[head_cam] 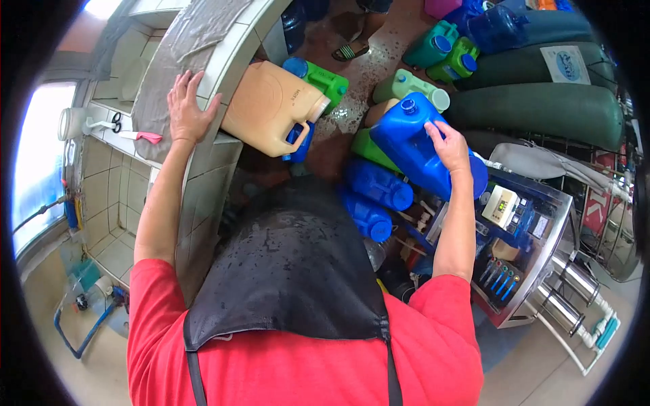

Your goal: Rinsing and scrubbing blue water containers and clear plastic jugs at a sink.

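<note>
My left hand [189, 109] rests with fingers spread on the grey cloth [170, 66] that covers part of the white tiled counter [222, 45]. To its right stands a large tan plastic jerrycan [269, 109] with an uncapped-looking pale neck. My right hand [449, 144] grips the handle of a blue plastic jug [409, 139], whose small spout faces up and whose round blue cap shows partly behind my wrist. Close below that jug lie further blue jugs [378, 185], and a pale green jug [409, 86] stands just beyond it.
A metal-framed control panel [528, 228] stands at right, beside large dark green tanks [538, 111]. Green jugs [325, 83] stand on the wet floor [355, 96]. Another person's sandalled foot [351, 49] is ahead. Scissors [117, 122] and a pink-handled knife [147, 137] lie on the left ledge.
</note>
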A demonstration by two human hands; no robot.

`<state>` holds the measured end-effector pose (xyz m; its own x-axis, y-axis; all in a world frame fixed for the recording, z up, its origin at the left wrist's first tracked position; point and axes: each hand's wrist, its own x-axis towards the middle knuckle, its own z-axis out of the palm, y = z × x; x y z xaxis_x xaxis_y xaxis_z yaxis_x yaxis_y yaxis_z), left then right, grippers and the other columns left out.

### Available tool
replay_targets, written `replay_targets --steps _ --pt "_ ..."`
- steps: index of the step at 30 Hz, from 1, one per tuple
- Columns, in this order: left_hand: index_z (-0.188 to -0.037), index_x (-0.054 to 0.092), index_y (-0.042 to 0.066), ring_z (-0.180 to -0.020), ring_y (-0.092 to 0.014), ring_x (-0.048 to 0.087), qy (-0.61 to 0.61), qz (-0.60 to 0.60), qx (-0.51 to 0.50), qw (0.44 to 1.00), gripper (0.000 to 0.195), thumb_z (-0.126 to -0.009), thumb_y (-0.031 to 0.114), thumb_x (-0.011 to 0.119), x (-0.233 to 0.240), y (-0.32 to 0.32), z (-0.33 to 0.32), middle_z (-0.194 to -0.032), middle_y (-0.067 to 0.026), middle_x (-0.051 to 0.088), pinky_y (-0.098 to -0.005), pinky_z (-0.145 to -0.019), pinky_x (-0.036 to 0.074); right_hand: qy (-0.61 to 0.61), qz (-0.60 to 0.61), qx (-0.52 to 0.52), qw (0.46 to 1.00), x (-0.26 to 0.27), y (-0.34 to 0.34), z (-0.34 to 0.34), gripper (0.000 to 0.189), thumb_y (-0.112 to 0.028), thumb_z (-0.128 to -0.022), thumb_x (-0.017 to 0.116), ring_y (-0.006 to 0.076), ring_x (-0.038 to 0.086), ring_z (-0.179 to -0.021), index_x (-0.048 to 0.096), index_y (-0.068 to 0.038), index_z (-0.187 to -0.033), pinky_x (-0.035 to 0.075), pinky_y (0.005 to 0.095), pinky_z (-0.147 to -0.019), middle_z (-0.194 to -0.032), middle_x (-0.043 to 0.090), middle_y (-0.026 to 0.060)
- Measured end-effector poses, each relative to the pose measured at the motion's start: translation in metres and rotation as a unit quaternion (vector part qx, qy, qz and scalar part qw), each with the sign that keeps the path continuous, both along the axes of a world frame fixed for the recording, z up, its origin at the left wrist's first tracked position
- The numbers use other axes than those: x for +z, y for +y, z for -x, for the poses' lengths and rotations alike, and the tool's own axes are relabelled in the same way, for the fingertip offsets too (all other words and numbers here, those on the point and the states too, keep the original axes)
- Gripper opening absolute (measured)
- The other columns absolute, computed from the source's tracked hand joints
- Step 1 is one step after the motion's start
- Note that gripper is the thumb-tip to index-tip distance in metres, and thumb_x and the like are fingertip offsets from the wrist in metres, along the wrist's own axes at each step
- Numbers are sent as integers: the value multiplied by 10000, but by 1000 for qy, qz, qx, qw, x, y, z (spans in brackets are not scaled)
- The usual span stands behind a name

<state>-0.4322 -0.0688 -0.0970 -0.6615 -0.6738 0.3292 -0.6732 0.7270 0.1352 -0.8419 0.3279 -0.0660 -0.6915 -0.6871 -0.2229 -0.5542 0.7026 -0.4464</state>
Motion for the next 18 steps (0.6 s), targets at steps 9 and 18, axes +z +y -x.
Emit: replay_targets --steps 9,18 --pt "-1309 536 50 -1347 -387 363 120 -59 -14 991 653 -810 435 708 5 -7 -44 -1386 -216 458 -508 -1118 282 -17 145 151 978 242 -106 -121 461 -320 -765 812 121 556 -715 648 41 -1001 481 292 -676 -769 633 82" --pt "-1134 609 83 -1188 -362 530 360 -32 92 928 351 -813 189 703 39 -1 -173 -1250 -177 555 -433 -1014 439 83 448 344 821 349 -154 -192 757 -644 -762 701 224 585 -997 608 38 -1077 458 366 -896 -1043 615 112"
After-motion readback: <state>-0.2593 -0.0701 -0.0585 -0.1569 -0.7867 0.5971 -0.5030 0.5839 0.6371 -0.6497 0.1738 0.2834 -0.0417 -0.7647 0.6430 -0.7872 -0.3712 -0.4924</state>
